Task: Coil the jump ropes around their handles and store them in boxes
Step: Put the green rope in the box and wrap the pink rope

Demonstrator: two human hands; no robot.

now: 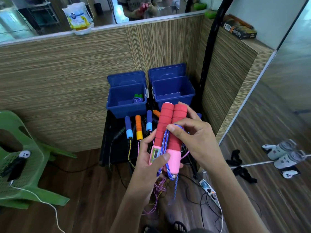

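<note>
At the far left stands a green plastic chair (20, 158) on the wooden floor. Right of it, a low black table (116, 148) sits against the striped wood-grain wall and carries two open dark blue plastic boxes side by side at its back. The left blue box (126, 102) holds a coiled jump rope with green foam handles (138, 98); the right blue box (173, 93) shows only its bare bottom. In front of the boxes, loose jump ropes with blue and orange foam handles (138, 127) lie on the table, their cords trailing over the front edge. Above the table's front, the left hand (149, 158) grips the pink lower ends of a pair of red foam jump-rope handles (168, 130) held together, thumb pressed across them. A blue-and-white braided rope (165, 143) runs down between the handles and hangs below. The right hand (193, 132) wraps behind the handles, thumb and forefinger pinching a loop of that rope against the red foam.
</note>
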